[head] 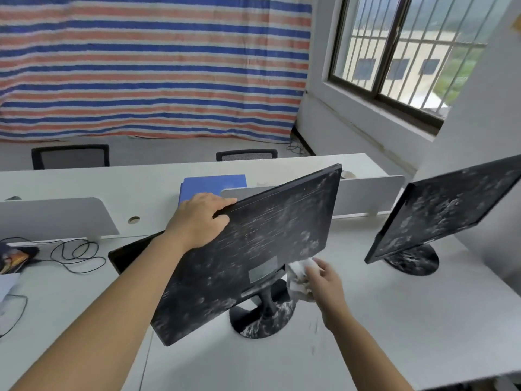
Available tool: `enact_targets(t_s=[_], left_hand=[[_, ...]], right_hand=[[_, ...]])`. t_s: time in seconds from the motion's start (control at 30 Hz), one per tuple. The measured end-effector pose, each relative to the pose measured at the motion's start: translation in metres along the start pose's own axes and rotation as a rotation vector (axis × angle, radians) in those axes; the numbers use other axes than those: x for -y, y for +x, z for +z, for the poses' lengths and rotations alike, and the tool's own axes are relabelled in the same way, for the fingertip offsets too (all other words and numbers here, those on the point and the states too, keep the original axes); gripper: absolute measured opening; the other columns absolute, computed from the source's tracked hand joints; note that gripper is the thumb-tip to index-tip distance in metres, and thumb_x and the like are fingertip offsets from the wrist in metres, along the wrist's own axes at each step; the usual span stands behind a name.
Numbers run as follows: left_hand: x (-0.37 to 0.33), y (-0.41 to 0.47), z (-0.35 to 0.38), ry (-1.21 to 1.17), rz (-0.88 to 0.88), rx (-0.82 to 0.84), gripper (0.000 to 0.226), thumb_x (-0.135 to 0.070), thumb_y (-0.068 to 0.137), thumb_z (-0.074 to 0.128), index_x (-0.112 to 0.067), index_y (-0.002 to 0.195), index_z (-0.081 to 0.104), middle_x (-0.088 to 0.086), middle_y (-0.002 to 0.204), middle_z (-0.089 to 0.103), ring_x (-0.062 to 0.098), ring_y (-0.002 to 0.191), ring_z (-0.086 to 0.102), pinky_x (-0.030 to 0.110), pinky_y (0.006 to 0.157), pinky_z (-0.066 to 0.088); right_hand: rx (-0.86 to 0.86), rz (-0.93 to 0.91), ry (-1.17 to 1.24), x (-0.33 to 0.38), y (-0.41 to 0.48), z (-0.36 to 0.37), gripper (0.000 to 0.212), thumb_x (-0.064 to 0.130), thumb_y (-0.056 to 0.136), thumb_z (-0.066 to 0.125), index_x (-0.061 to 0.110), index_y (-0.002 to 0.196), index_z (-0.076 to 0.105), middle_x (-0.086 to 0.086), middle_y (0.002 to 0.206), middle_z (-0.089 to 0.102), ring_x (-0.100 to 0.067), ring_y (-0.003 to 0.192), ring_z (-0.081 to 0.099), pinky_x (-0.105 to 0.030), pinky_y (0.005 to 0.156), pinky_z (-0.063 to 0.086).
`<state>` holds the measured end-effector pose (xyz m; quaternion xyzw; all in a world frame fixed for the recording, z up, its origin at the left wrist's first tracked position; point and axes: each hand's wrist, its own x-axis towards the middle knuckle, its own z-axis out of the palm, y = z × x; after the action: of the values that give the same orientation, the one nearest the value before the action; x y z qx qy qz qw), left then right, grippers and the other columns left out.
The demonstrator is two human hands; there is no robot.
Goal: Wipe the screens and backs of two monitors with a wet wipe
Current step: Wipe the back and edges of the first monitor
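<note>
I see two dirty black monitors on the white desk, a near monitor point(253, 249) and a far monitor point(442, 213). My left hand point(197, 218) grips the near one's top edge, fingers curled over it. My right hand point(324, 280) pinches one crumpled wet wipe point(296, 275) against its back, low by the stand.

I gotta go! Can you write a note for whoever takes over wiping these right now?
Left hand grips the top edge of the near monitor. Right hand holds the wet wipe against its back, low down.
Far monitor stands to the right on the desk.
Done: nothing finished; both backs are speckled white.
Left: both backs; the screens face away, so check them.
</note>
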<state>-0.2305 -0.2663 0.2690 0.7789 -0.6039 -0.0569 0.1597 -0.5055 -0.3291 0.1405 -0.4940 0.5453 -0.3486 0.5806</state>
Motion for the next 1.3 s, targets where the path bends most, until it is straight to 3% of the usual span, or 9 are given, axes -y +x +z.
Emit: enact_targets(t_s=[0.2,0.33,0.43,0.5,0.73,0.97,1.07,1.2,1.3], left_hand=[[0.008,0.002,-0.005,-0.081,0.091,-0.056,0.037,-0.030,0.099,0.044,-0.035,0.133,0.059,-0.014,0.130,0.062,0.013,0.121,0.051,0.038,0.102,0.040],[0.018,0.008,-0.007,-0.064,0.123,-0.102,0.033,-0.036,0.099,0.045,-0.035,0.126,0.065,-0.016,0.124,0.066,0.011,0.116,0.056,0.039,0.100,0.044],[0.016,0.012,-0.007,-0.050,0.099,-0.111,0.032,-0.038,0.100,0.043,-0.031,0.087,0.071,-0.015,0.090,0.070,0.010,0.087,0.061,0.037,0.086,0.049],[0.001,0.017,-0.004,-0.011,0.075,-0.116,0.048,-0.037,0.102,0.037,-0.023,0.057,0.048,-0.008,0.059,0.052,0.012,0.059,0.048,0.034,0.071,0.042],[-0.057,0.048,0.033,0.081,-0.137,-0.313,0.063,-0.042,0.103,0.026,-0.018,0.047,0.039,-0.004,0.045,0.041,0.011,0.044,0.037,0.034,0.072,0.040],[-0.062,0.062,0.055,0.175,-0.141,-0.638,0.061,-0.030,0.095,0.043,-0.015,0.036,0.037,-0.005,0.036,0.020,0.010,0.033,0.011,0.016,0.050,0.016],[-0.058,0.068,0.060,0.199,-0.158,-0.657,0.059,-0.032,0.095,0.039,-0.018,0.038,0.030,-0.005,0.035,0.022,0.009,0.033,0.011,0.016,0.050,0.017],[-0.050,0.076,0.062,0.206,-0.194,-0.700,0.061,-0.032,0.095,0.037,-0.019,0.037,0.028,-0.006,0.034,0.020,0.008,0.032,0.011,0.015,0.051,0.014],[-0.048,0.079,0.063,0.224,-0.207,-0.716,0.061,-0.031,0.095,0.038,-0.018,0.037,0.029,-0.005,0.034,0.021,0.010,0.032,0.013,0.016,0.051,0.015]], right_hand=[[-0.265,-0.227,0.171,0.069,0.038,0.003,0.022,0.023,0.092,0.068,0.015,0.112,0.062,-0.001,0.097,0.067,-0.011,0.078,0.065,-0.012,0.057,0.049],[-0.350,-0.302,0.238,0.088,0.051,0.005,0.023,0.026,0.088,0.074,0.021,0.107,0.063,0.003,0.095,0.066,-0.011,0.081,0.065,-0.020,0.069,0.051],[-0.372,-0.306,0.231,0.087,0.066,0.002,0.015,0.033,0.089,0.071,0.029,0.102,0.064,0.001,0.099,0.069,-0.014,0.086,0.066,-0.027,0.078,0.054],[-0.350,-0.290,0.197,0.088,0.075,-0.002,0.016,0.035,0.091,0.068,0.027,0.105,0.067,0.000,0.097,0.070,-0.014,0.082,0.066,-0.029,0.074,0.056],[-0.414,-0.380,0.150,0.120,0.115,-0.044,0.026,0.028,0.092,0.068,0.026,0.117,0.064,-0.001,0.105,0.069,-0.010,0.080,0.068,-0.027,0.069,0.057],[-0.491,-0.585,-0.160,0.132,0.142,-0.062,0.033,0.018,0.099,0.057,0.024,0.130,0.062,0.011,0.115,0.067,-0.002,0.102,0.062,-0.026,0.099,0.047],[-0.311,-0.870,-0.459,0.087,0.129,-0.023,0.057,-0.006,0.092,0.055,0.024,0.140,0.055,0.005,0.148,0.048,-0.010,0.128,0.051,-0.023,0.109,0.038],[0.062,-1.087,-0.596,0.053,0.115,-0.015,0.046,0.003,0.092,0.061,0.023,0.133,0.061,0.009,0.146,0.048,-0.007,0.127,0.054,-0.023,0.105,0.045],[-0.174,-1.046,-0.378,0.079,0.131,-0.035,0.044,-0.001,0.093,0.059,0.016,0.133,0.061,-0.001,0.142,0.055,-0.010,0.126,0.053,-0.022,0.106,0.043]])
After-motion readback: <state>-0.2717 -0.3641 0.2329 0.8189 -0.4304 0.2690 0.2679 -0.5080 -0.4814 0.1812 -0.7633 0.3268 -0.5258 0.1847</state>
